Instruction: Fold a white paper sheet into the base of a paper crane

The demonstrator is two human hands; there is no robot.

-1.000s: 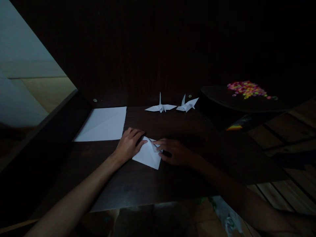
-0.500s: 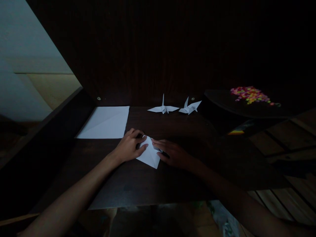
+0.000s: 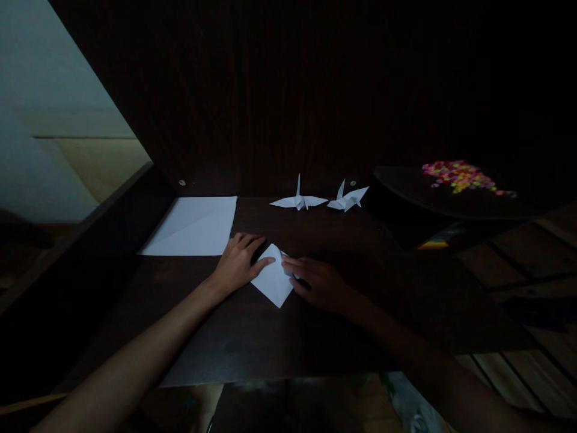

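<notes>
On the dark wooden tabletop lies a folded white paper (image 3: pixel 274 284), diamond-shaped with one corner toward me. My left hand (image 3: pixel 240 260) rests at its left side, fingers stretched over the wood and the thumb lying on the paper. At the right corner, my right hand (image 3: pixel 318 281) has its fingers bent around a raised flap, which they partly hide. Behind the hands stand two white origami cranes, a left one (image 3: pixel 298 202) with wings spread and a right one (image 3: pixel 348 200) turned at an angle.
A stack of white paper sheets (image 3: pixel 192 225) lies at the back left beside the side board (image 3: pixel 85 234). To the right, a dark raised shelf (image 3: pixel 401 183) bears a heap of small colourful pieces (image 3: pixel 460 174). A tall dark panel (image 3: pixel 270 90) closes the back.
The folded paper has turned slightly, its near corner shifting left. My left index finger has come off the paper and stretched out, while the right hand stays at the right corner.
</notes>
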